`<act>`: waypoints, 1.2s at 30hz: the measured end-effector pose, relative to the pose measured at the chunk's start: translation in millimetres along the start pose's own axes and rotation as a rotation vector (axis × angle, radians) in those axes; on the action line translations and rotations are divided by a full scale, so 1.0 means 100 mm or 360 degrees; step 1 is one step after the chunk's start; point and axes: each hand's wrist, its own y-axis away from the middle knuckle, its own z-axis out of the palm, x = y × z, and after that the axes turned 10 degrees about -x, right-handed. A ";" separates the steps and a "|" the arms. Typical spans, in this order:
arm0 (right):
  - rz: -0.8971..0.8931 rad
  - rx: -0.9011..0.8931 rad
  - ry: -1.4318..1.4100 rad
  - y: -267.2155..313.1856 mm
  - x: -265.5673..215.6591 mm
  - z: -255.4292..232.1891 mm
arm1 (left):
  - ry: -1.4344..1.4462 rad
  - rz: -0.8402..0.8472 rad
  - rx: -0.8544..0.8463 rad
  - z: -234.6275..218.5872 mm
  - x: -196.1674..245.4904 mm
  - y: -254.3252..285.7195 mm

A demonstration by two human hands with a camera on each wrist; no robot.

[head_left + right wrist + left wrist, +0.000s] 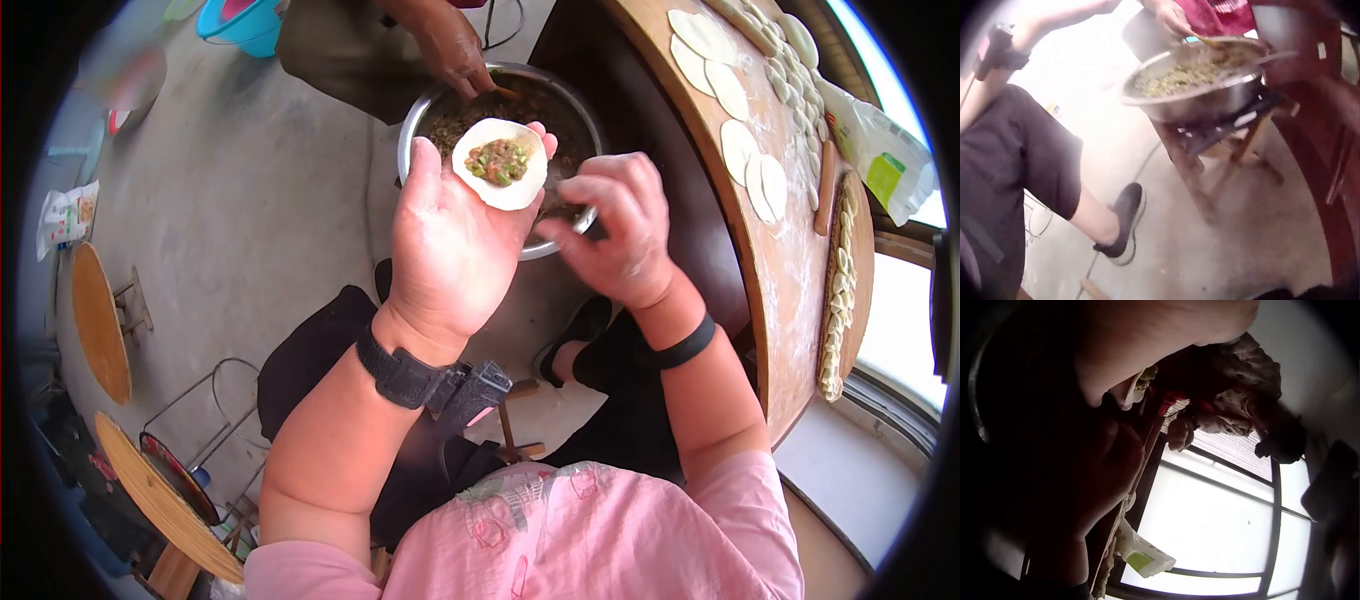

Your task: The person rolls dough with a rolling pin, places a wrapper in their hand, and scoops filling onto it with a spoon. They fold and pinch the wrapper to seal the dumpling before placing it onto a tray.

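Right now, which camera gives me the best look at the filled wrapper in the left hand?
The head view: the wrapper lies open on the fingers of the left hand, filling showing in its middle. The left wrist view shows only a pale edge past the dark palm. The right wrist view misses it, showing the metal bowl instead.

- Bowl (415, 120): shiny smooth metal.
- Dumpling wrapper (527, 180): soft, matt dough.
- Round board (780, 260): wood, dusted with flour.
- Shirt (640, 540): pink cloth.
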 end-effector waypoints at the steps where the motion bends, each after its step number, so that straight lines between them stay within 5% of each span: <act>1: -0.0080 0.0027 -0.0046 -0.03 -0.07 0.04 | -0.0041 -0.0024 -0.0044 0.01 -0.01 0.01; 8: -0.0060 0.0112 -0.0187 -0.16 -0.19 0.14 | -0.0257 -0.0054 -0.0230 0.08 -0.11 0.10; 11: 0.0259 0.0243 -0.0494 -0.23 -0.26 0.10 | -0.0516 0.0003 -0.0216 0.10 -0.16 0.13; 16: 0.0373 0.0208 -0.0477 -0.24 -0.23 -0.02 | -0.0911 0.0100 -0.0251 -0.03 -0.19 0.12; 29: 0.0158 0.0051 -0.0421 -0.26 -0.21 -0.27 | -0.1875 0.0310 -0.0469 -0.03 -0.06 0.19; 31: 0.0166 0.0076 -0.0405 -0.26 -0.27 -0.33 | -0.1702 0.0451 -0.0519 0.03 -0.16 0.15; 36: 0.0180 -0.0034 -0.0628 -0.26 -0.29 -0.39 | -0.2473 0.0683 -0.0689 -0.03 -0.05 0.09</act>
